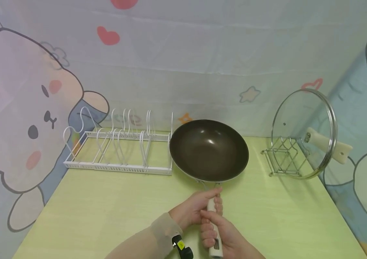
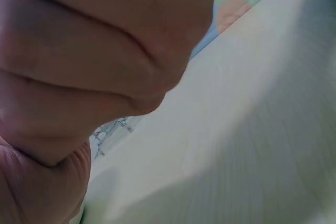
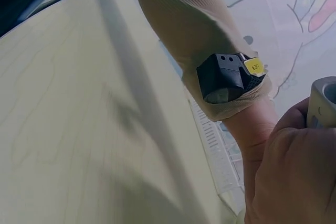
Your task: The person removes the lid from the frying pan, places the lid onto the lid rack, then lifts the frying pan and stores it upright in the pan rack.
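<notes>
A wok (image 1: 209, 151) with a dark brown inside and a cream handle (image 1: 211, 205) is tilted toward the head camera, its left rim overlapping the end of a white rack in this view. My left hand (image 1: 197, 207) grips the handle close to the wok. Just behind it, my right hand (image 1: 223, 230) holds the lower part, thumb across the top and fingers curled round. The handle's hollow end (image 3: 324, 103) pokes out past the right hand in the right wrist view. Curled fingers of a hand (image 2: 94, 51) fill much of the left wrist view.
The white rack (image 1: 118, 167) with upright wire dividers stands at the back left. At the back right, a small metal rack (image 1: 283, 158) bears a glass lid (image 1: 300, 133) on edge, its cream handle facing right. A patterned cloth (image 1: 183, 64) hangs behind the pale table (image 1: 105, 201).
</notes>
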### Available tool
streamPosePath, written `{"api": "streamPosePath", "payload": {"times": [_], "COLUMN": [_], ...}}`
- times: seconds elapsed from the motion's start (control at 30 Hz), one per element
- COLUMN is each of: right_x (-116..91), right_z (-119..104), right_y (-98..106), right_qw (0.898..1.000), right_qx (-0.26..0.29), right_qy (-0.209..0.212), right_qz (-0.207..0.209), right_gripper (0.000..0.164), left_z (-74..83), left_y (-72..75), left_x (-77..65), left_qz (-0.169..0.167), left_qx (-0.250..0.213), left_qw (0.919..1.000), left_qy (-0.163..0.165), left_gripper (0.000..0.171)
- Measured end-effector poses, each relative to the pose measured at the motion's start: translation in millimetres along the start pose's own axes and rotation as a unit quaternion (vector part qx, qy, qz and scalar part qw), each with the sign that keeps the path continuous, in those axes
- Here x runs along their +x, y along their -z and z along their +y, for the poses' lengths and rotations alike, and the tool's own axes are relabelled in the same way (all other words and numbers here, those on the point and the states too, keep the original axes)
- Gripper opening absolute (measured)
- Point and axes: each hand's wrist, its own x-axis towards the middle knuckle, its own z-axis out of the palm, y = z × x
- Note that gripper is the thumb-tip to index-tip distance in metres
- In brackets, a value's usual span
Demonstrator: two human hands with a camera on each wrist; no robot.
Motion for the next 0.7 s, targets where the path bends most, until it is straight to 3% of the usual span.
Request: {"api": "streamPosePath", "payload": {"times": [0.23,0.37,0.5,0.7], "right_x": [-2.2,-2.3,-0.8,2.1], "right_z": [1.8,3.2,3.7,2.9], "right_y": [-8.1,-12.7,-13.6,-12.5], "right_qw": [0.992,0.983,0.982,0.986], "right_qx": [-0.073,-0.110,-0.109,-0.086], "right_qy": [0.012,0.013,0.010,0.009], "right_qz": [0.102,0.148,0.157,0.144], "right_gripper": [0.020,0.026,0.034,0.032], "left_z": [-3.1,-3.7,-3.6,-1.7], "left_y": [1.0,0.6,-0.3,-1.8], "left_x": [-0.3,-1.0,-1.0,0.9], "left_qz": [0.009,0.017,0.019,0.016], "left_qx": [0.011,0.011,0.008,0.010], "left_qw": [0.9999,0.9998,0.9998,0.9998], "left_qy": [-0.004,0.000,0.002,-0.004], "left_gripper": [0.034,0.034,0.034,0.035]}}
